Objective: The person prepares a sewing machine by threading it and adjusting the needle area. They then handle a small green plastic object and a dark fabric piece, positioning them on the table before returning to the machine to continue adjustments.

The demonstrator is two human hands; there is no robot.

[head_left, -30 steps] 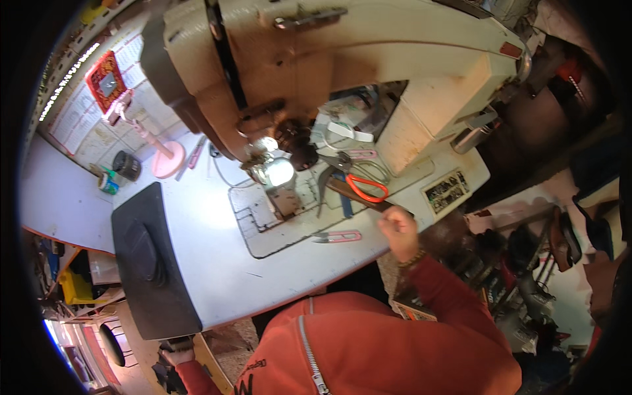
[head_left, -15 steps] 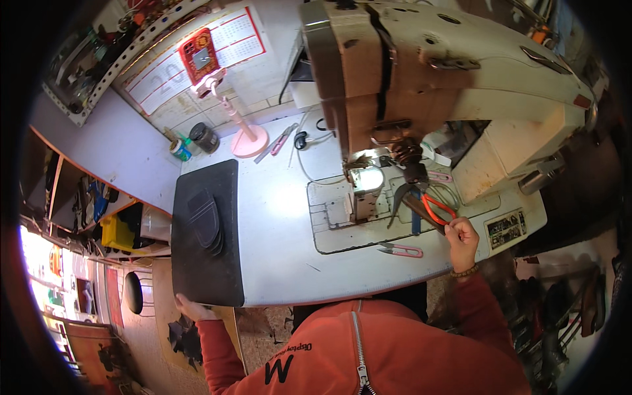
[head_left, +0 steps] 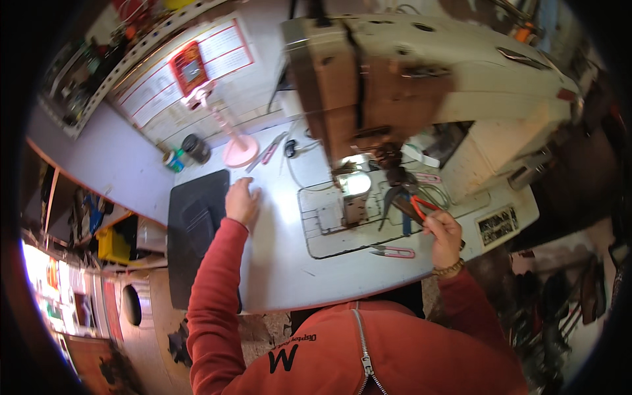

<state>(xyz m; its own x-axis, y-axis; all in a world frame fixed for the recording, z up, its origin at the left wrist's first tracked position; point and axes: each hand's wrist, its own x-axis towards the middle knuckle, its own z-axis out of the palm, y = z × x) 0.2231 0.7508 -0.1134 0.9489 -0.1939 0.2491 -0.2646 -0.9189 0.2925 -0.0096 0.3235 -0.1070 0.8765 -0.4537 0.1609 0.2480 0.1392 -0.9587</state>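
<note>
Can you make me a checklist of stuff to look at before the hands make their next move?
1. Right hand holding the orange-handled scissors: ok, by the handle.
2. Left hand free: ok, it looks empty, beside the black mat.
3. Machine light on: ok, shining brightly.
4. Pink-handled snips well away from the right hand: not ok, they lie close by.
5. Needle raised: cannot tell, it doesn't show clearly.

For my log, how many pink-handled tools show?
3: thread snips beside the right hand, a tool behind the scissors, another by the pink stand. More may hide.
</note>
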